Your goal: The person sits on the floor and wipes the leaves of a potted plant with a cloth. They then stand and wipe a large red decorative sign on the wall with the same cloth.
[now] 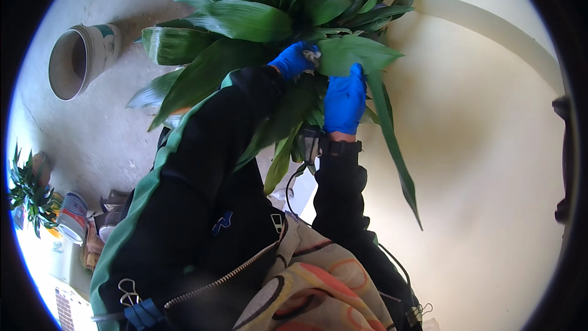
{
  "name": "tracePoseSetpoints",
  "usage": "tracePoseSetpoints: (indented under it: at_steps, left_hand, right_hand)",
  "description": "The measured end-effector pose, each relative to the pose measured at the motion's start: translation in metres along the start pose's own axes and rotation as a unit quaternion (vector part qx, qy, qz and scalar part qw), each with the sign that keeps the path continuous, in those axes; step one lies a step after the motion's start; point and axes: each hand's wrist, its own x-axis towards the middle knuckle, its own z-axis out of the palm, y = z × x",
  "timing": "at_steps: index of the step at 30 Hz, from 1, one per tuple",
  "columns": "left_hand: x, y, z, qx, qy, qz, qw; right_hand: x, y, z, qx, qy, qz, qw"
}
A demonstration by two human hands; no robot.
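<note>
In a blue glove, my left hand [294,60] grips a crumpled greyish wad [312,56], perhaps cloth or tissue. The wad is close to the left end of a broad green leaf [358,53]. My right hand [345,101], also gloved in blue, holds that leaf by its lower edge, thumb on top and fingers hidden beneath. The leaf belongs to a large leafy plant [243,20] that spreads across the top of the view. Other long leaves hang around both hands, one narrow leaf [397,156] drooping to the right. The plant's pot is hidden.
A whitish plastic bucket [85,59] lies or stands on the concrete floor [115,133] to the left. Beyond it are a smaller plant [30,188] and a printed tub [72,216]. A pale wall [473,147] rises on the right. A strapped device [311,145] with a cable is near my right wrist.
</note>
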Motion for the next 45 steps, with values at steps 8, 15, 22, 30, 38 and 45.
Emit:
tracePoseSetpoints:
  at_steps: [8,15,22,30,38,45]
  left_hand:
    - [-0.086,0.124,0.029,-0.200,-0.077,0.132,0.968]
    - [-0.172,0.188,-0.055,-0.211,0.076,0.194,0.955]
    - [-0.247,0.213,-0.175,-0.165,0.320,0.217,0.907]
    - [-0.267,0.213,-0.204,-0.207,0.327,0.252,0.887]
    - [-0.275,0.207,-0.221,-0.269,0.335,0.228,0.874]
    - [-0.278,0.209,-0.227,-0.242,0.332,0.233,0.882]
  right_hand:
    - [0.006,0.003,-0.023,-0.466,-0.115,-0.188,0.857]
    - [0.007,0.036,0.027,-0.231,-0.253,-0.093,0.935]
    - [0.020,0.073,0.105,-0.369,-0.400,0.046,0.838]
    - [0.060,0.108,0.165,-0.694,-0.199,-0.506,0.472]
    - [0.082,0.143,0.201,-0.587,-0.233,-0.232,0.740]
    - [0.072,0.122,0.195,-0.713,-0.235,-0.408,0.520]
